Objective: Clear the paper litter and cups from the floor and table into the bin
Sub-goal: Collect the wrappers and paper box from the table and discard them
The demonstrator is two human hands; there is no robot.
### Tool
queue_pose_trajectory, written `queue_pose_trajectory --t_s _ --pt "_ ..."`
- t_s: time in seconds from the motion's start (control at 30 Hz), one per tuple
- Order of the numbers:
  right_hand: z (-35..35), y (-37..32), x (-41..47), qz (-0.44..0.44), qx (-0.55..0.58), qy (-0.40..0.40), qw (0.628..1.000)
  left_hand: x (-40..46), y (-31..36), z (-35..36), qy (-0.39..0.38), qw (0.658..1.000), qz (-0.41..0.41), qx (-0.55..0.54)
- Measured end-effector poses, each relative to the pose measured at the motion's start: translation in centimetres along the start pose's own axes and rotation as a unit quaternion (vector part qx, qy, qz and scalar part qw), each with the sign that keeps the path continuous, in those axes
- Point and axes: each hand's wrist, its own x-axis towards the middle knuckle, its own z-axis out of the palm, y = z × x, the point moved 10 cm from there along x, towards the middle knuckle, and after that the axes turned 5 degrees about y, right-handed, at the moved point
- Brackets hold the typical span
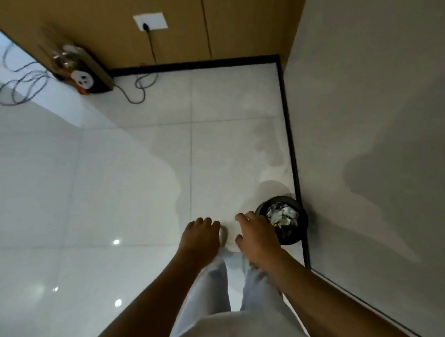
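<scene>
Crumpled paper litter (pixel 282 215) is seen filling the round black bin (pixel 301 226), set on the white tiled floor (pixel 114 173) against the grey wall. Just left of it the right hand (pixel 256 234) is held, nearer than the left hand (pixel 199 237); both hands' fingers are loosely spread and nothing is gripped.

Bare forearms (pixel 155 293), no sleeves showing; pale blue-grey trousers (pixel 209 291), white top (pixel 236 328) at the waist, light shoe (pixel 223 235) below the trousers.
</scene>
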Motion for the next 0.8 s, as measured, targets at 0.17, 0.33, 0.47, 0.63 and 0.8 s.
queue_pose_trajectory --t_s 0.17,0.33,0.47,0.63,0.8 --pt "1.7 -8.4 -4.1 -0.137 -0.093 -0.063 0.984 -10.6 -4.6 1.3 0.040 0.980 -0.168 -0.100" --pt "6.2 -17.4 -9.7 -0.254 -0.187 -0.113 0.942 -23.0 -9.3 4.9 0.066 0.930 -0.321 -0.169" --pt "11.6 -24.9 -15.3 -0.335 -0.247 -0.137 0.899 -32.7 -12.0 9.1 0.093 0.878 -0.411 -0.226" --pt "21.5 -34.3 -24.8 -0.435 -0.316 -0.180 0.824 -46.8 -14.3 17.3 0.110 0.791 -0.517 -0.308" --pt "32.4 -42.0 -36.6 -0.532 -0.371 -0.207 0.733 -62.0 -14.2 26.7 0.108 0.691 -0.612 -0.368"
